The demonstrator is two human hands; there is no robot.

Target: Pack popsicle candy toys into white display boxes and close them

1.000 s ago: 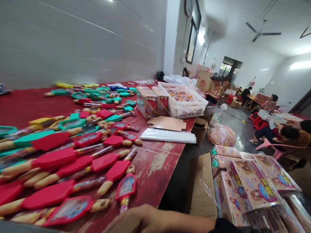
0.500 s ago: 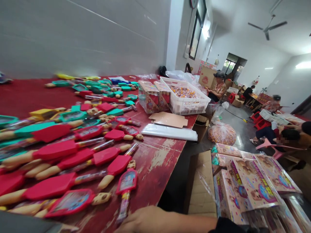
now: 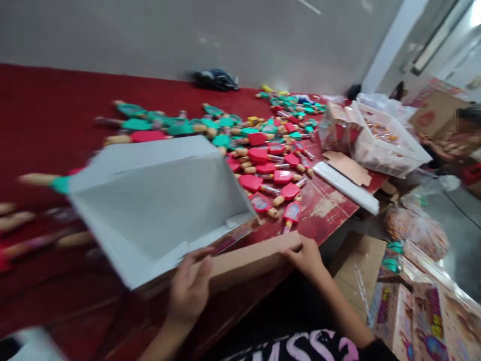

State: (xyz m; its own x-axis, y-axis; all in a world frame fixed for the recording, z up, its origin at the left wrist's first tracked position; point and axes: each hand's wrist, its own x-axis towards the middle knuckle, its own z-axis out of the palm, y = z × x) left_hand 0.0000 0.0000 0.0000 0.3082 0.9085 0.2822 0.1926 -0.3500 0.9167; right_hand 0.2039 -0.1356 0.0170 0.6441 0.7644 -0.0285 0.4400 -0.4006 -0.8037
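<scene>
Here, nearest the camera, I see the left hand [image 3: 190, 291] at the table's near edge, fingers [image 3: 199, 260] curled over the brown flap [image 3: 251, 258] of an open box [image 3: 158, 205]. Its thumb side presses the flap where the flap meets the box's white inside. The right hand [image 3: 306, 255] grips the far end of that same flap, fingers bent over its corner, though motion blur keeps me from telling how tightly either hand is closed. The box lies tipped on the red table [image 3: 45, 120], its mouth facing me, with 2 grey-white walls meeting in a fold.

To the right, below the table edge, printed cartons [image 3: 424, 311] stand on the floor beside a flattened cardboard sheet [image 3: 356, 255].

Just past the box, red and teal toys [image 3: 263, 155] with tan handles lie scattered across the table, some touching the box's far side. A white roll [image 3: 345, 186] lies near the table's right edge, with a brown cardboard piece [image 3: 347, 166] just beside it. Beyond these sit a wrapped packet [image 3: 332, 128] and a white basket [image 3: 391, 148], side by side.

On the floor right of the table sits a clear bag [image 3: 417, 228] with orange contents. At the far wall lies a dark bundle [image 3: 216, 80]. Another person's arm [image 3: 447, 145] shows past the basket.
</scene>
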